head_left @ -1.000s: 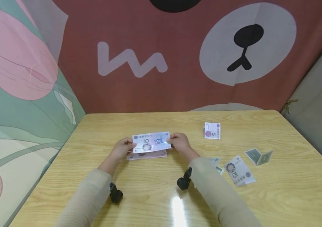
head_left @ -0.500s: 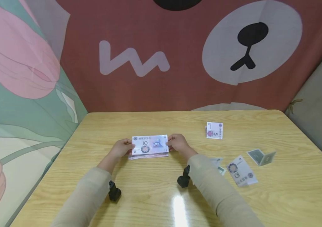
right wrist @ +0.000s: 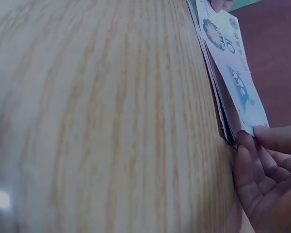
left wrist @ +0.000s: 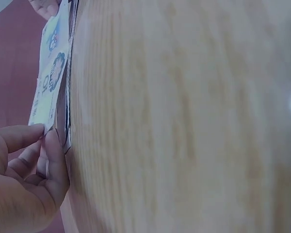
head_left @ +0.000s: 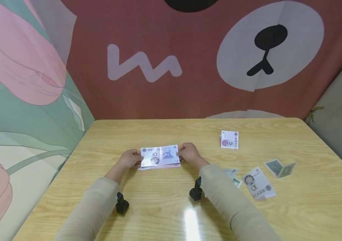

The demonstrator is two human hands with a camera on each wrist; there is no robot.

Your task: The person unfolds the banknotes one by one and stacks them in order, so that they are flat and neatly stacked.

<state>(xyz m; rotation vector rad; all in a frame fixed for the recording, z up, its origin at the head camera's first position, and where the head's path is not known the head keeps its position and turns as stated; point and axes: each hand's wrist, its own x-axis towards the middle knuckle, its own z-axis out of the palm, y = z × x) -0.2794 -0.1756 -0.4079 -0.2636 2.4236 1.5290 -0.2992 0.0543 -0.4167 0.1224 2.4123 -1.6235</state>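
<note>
The left hand (head_left: 129, 158) and right hand (head_left: 190, 153) each pinch one end of a 10-denomination banknote (head_left: 159, 156), just above a stack of notes (head_left: 175, 165). Uneven release could leave it askew; fingers dragging against the stack could fan the lower notes.

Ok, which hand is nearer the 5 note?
Right. The right hand is left of the 5 note, pinching the near end of a 10 note; the left hand pinches the opposite end, farther left.
</note>
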